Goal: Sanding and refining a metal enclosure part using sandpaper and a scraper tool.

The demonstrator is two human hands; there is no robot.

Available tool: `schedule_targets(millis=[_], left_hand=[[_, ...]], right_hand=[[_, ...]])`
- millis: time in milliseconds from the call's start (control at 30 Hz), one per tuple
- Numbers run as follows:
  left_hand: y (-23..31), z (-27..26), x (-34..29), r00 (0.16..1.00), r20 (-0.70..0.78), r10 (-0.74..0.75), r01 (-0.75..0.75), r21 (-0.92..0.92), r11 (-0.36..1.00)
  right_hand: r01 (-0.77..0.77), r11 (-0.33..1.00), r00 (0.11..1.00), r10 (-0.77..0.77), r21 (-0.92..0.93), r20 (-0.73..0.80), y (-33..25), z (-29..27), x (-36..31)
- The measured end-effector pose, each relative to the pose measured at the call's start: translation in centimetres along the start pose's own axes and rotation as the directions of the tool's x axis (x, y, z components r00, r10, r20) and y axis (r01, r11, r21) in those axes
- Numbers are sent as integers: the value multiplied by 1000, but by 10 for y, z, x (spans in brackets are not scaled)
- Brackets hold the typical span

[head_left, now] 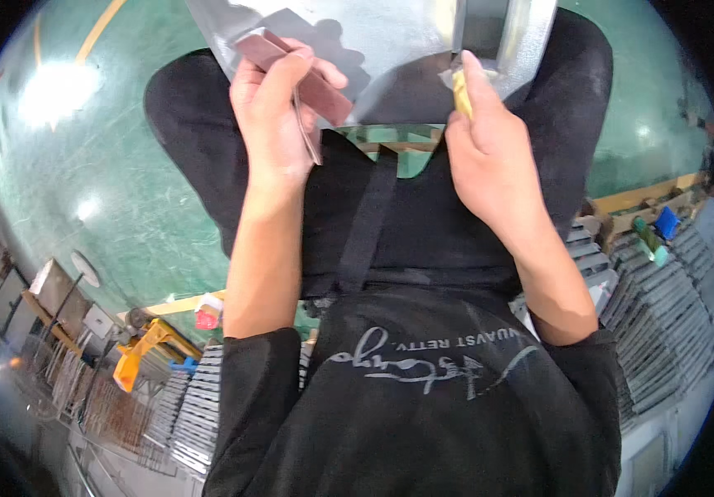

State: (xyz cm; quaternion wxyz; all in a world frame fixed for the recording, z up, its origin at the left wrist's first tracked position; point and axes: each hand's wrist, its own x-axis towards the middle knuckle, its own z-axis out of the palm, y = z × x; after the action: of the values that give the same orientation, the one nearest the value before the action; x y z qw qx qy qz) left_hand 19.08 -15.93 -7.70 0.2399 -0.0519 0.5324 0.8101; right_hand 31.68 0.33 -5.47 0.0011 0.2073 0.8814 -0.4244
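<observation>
Our left hand curls around a flat reddish-brown block at the grey metal panel's near left; our right hand, finger stretched far, grips something yellow at its near right.

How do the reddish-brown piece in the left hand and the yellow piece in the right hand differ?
Colour: the reddish-brown piece is dull and dark, the yellow piece bright.
Visibility: the reddish-brown piece shows a long flat shape on both sides of the fingers; the yellow piece shows only a narrow strip.
Pose: the reddish-brown piece slants in the left hand; the yellow piece stands nearly upright in the picture.
Both are held.
</observation>
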Motion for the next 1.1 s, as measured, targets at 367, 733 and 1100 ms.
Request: schedule_targets(millis=[367,733,1100], left_hand=[[-7,-3,0,997,34,63,-64,33,997],[-13,-5,0,995,63,82,-84,28,996],[-5,0,0,999,-25,31,-26,174,984]], right_hand=[[10,971,996,11,-240,89,2,-8,11],[-350,809,934,337,472,114,-6,-2,8],[-222,960,972,203,170,118,8,-8,11]])
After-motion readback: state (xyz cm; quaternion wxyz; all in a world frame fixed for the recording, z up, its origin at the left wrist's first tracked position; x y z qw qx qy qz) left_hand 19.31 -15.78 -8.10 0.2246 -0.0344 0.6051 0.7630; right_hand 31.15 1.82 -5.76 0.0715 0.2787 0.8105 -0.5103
